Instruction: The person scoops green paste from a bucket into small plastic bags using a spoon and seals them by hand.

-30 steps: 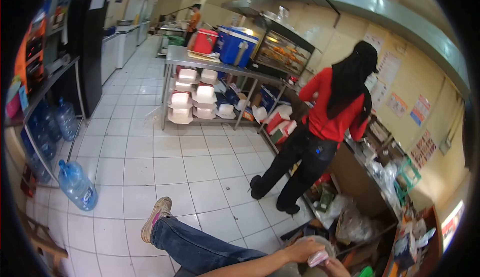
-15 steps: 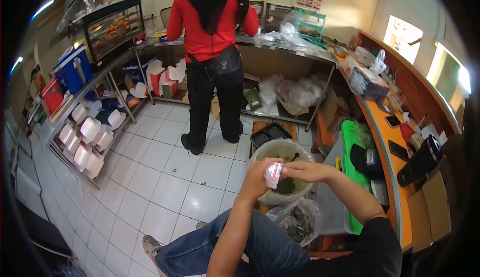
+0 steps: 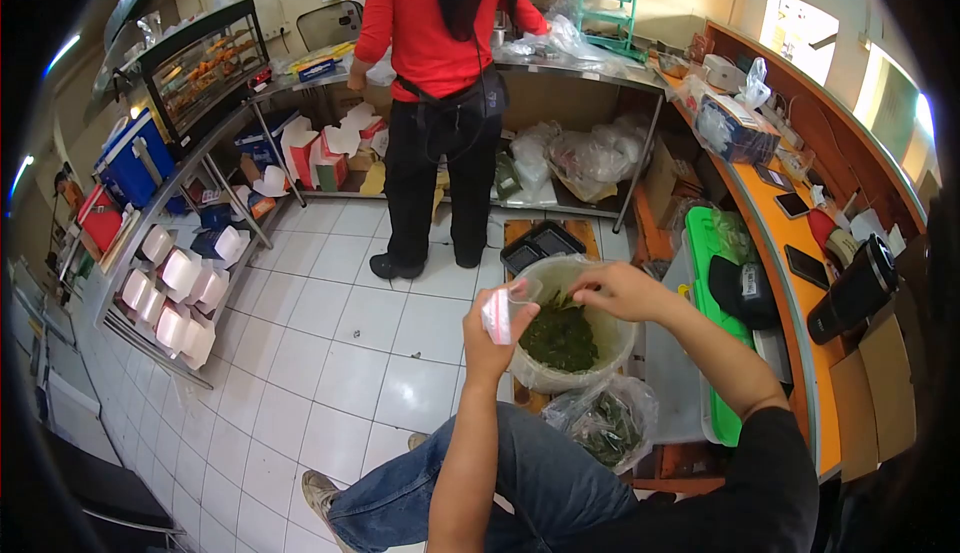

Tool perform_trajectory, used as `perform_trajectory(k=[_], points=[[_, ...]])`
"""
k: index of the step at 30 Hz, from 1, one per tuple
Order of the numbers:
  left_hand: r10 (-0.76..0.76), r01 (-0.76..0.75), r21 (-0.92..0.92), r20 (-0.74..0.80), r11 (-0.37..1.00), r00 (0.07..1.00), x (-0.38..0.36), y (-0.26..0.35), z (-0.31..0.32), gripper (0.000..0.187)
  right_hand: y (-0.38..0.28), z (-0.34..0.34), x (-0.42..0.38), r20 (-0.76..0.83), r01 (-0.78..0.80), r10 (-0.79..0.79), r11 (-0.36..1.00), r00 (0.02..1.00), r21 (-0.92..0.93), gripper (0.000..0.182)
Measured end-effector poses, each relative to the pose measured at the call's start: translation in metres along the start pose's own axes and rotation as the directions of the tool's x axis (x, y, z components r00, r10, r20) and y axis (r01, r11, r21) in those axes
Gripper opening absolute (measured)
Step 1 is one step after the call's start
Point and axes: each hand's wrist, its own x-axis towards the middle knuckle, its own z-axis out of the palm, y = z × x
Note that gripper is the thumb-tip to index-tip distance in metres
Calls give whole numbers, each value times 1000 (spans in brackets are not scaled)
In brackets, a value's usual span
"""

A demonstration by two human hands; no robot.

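Note:
My left hand [image 3: 488,338] is closed around small clear plastic bags [image 3: 497,317] with red stripes; one clear bag mouth sticks out toward the bucket. Over the pale round bucket [image 3: 624,355], the fingers of my right hand [image 3: 625,291] are pinched on a bit of green leaf [image 3: 566,300]. Dark green leaves [image 3: 562,339] lie in a heap inside the bucket. Against its near side sits a clear plastic bag [image 3: 603,426] with more dark leaves in it.
A black compartment tray [image 3: 540,245] lies behind the bucket. To the right are a green-lidded box [image 3: 708,293] with a black cap [image 3: 738,288], and an orange counter [image 3: 765,218] with phones and a black tumbler [image 3: 850,288]. A person in red [image 3: 440,43] stands at the steel table.
My hands have moved apart; the right one is now over the leaves, pinching some. The bags stay in my left hand. The person in red has shifted and reaches right.

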Motion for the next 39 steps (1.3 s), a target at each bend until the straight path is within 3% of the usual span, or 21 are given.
perform_trajectory(k=[1,2,4,5,7,8,10,14,16,17,19,23,26,29,31,35,37,38,39], points=[[-5,5,-4,8,1000,1000,0,-1,0,36,23,13,5,70,125,-111,963,991,-241,25],[8,-8,-18,-4,1000,1000,1,-2,0,36,41,26,9,65,116,-104,963,992,-242,25],[-11,10,-43,-13,999,1000,1,-6,0,36,65,56,12,253,288,-156,697,955,-657,18],[-10,10,-42,-7,999,1000,0,-10,1,36,70,66,14,248,283,-154,699,956,-656,18],[-24,22,-96,-18,995,1000,0,-15,0,37,74,81,20,403,378,-10,366,915,-850,15],[-22,21,-91,-14,996,1000,0,-17,-1,37,77,85,22,398,374,-13,369,917,-851,15],[-33,33,-90,-7,995,999,0,-11,-1,36,77,89,25,466,440,56,244,883,-864,14],[-30,31,-38,6,999,1000,1,-4,-2,35,75,84,27,496,468,60,255,866,-846,16],[-39,40,-54,20,998,999,2,-5,-3,35,79,89,27,463,391,88,413,882,-822,11],[-44,45,-56,20,997,999,2,-6,-3,35,82,90,27,467,393,91,415,879,-821,11],[-44,45,-36,34,998,998,3,-7,-3,35,64,82,25,354,160,265,553,897,-818,12],[-51,54,-59,46,997,998,4,-8,0,35,62,83,25,345,139,307,535,887,-833,14],[-74,79,-75,66,994,995,4,-9,1,34,72,102,27,367,36,400,633,840,-773,18],[-67,70,-49,62,996,996,4,-10,2,34,70,115,37,432,-62,437,755,789,-652,23],[-92,96,-68,57,993,994,3,-13,2,34,63,118,40,486,-71,370,846,792,-529,28],[-96,99,-31,81,995,992,4,-11,1,34,81,142,57,563,-118,388,883,730,-455,28],[-92,94,-27,71,995,993,4,-12,1,35,74,135,59,640,-406,432,892,636,-199,25],[-92,94,-29,71,995,993,4,-13,1,35,74,135,59,639,-406,433,891,635,-200,25],[-95,99,-49,73,994,993,4,-14,1,35,74,134,58,647,-490,423,867,634,-87,23]])
